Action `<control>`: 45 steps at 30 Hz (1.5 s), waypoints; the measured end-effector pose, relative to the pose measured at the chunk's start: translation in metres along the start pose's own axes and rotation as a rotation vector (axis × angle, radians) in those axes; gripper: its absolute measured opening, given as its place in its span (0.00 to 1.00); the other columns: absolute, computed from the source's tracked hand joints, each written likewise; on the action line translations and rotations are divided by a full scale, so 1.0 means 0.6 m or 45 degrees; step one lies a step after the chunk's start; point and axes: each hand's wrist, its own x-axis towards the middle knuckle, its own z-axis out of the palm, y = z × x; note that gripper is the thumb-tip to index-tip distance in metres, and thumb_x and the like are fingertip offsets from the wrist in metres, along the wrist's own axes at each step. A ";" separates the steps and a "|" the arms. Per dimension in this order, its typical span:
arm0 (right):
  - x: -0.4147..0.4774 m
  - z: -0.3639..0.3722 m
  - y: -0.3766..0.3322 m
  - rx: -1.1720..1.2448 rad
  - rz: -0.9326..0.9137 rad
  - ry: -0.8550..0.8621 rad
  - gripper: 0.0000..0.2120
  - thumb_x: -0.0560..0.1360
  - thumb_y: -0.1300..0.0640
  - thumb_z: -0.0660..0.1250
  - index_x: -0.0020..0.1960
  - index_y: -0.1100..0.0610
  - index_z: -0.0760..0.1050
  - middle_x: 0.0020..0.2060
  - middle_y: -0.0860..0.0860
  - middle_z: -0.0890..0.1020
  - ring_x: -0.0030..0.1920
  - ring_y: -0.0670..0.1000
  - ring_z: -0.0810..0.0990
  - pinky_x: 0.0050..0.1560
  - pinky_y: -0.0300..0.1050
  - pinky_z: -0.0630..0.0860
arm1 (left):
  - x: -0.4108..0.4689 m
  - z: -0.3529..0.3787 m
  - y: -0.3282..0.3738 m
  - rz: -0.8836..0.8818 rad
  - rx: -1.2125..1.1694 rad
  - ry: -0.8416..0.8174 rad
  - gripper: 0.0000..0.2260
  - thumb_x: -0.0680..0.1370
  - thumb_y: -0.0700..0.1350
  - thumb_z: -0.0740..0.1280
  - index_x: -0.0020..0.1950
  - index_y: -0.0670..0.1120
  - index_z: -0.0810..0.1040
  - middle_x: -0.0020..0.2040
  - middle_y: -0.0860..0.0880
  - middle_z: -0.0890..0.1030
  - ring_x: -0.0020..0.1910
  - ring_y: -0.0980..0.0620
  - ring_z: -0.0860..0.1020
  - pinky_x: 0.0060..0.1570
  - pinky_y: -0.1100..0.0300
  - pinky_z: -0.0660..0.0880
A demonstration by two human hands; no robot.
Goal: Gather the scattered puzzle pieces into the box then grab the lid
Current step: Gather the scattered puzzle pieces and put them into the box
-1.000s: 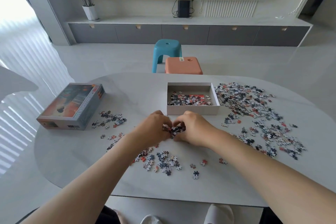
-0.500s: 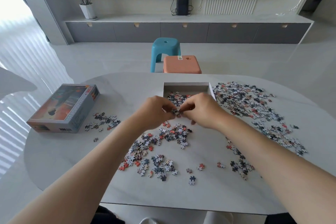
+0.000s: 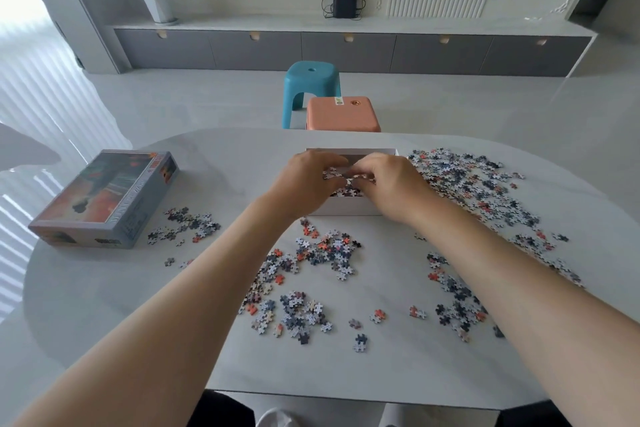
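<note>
The open white box (image 3: 349,208) stands at the middle of the table, holding puzzle pieces. My left hand (image 3: 308,180) and my right hand (image 3: 388,184) hover together over the box, fingers curled around a small bunch of puzzle pieces (image 3: 337,174) between them. Scattered pieces (image 3: 311,256) lie in front of the box, a larger spread (image 3: 485,191) lies to its right, and a small cluster (image 3: 187,224) lies to the left. The printed lid (image 3: 107,198) rests at the table's left side.
The oval grey table (image 3: 104,305) has its near edge just above my knees. An orange stool (image 3: 343,113) and a blue stool (image 3: 311,87) stand beyond the far edge. More pieces (image 3: 457,308) lie beside my right forearm.
Both hands lifted a bunch of pieces from the table in front of the box and carried it forward over the box. The camera tilted down a little.
</note>
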 end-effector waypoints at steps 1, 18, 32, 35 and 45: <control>0.000 0.000 -0.006 0.023 -0.019 0.030 0.12 0.77 0.60 0.68 0.58 0.51 0.82 0.54 0.51 0.82 0.52 0.53 0.80 0.54 0.45 0.75 | -0.005 -0.007 -0.003 0.018 0.006 0.004 0.15 0.74 0.46 0.71 0.61 0.49 0.80 0.57 0.50 0.81 0.56 0.51 0.77 0.57 0.63 0.69; -0.029 0.172 -0.261 -0.177 -0.145 -0.549 0.37 0.78 0.39 0.58 0.79 0.56 0.51 0.78 0.56 0.53 0.78 0.56 0.49 0.77 0.54 0.50 | -0.214 -0.127 -0.240 -0.383 0.373 -0.108 0.23 0.82 0.50 0.54 0.77 0.46 0.57 0.78 0.45 0.56 0.77 0.46 0.51 0.74 0.49 0.51; -0.051 0.222 -0.236 -0.424 -0.224 -0.609 0.37 0.80 0.34 0.42 0.80 0.54 0.37 0.79 0.51 0.36 0.78 0.49 0.35 0.77 0.50 0.36 | -0.241 -0.122 -0.248 -0.201 0.316 -0.358 0.44 0.65 0.69 0.41 0.79 0.50 0.51 0.79 0.52 0.48 0.78 0.53 0.44 0.74 0.61 0.40; -0.068 0.202 -0.215 -0.371 -0.220 -0.536 0.36 0.80 0.34 0.44 0.80 0.54 0.43 0.80 0.50 0.42 0.79 0.50 0.40 0.77 0.52 0.39 | -0.257 -0.104 -0.233 -0.112 0.367 -0.377 0.52 0.62 0.80 0.44 0.79 0.52 0.45 0.79 0.55 0.45 0.77 0.56 0.40 0.75 0.59 0.39; -0.075 0.160 -0.162 -0.326 -0.125 -0.409 0.36 0.79 0.37 0.54 0.79 0.55 0.50 0.79 0.53 0.51 0.79 0.53 0.46 0.78 0.51 0.45 | -0.231 -0.047 -0.162 0.035 0.469 -0.310 0.54 0.64 0.80 0.53 0.79 0.50 0.40 0.78 0.52 0.38 0.76 0.53 0.34 0.76 0.51 0.41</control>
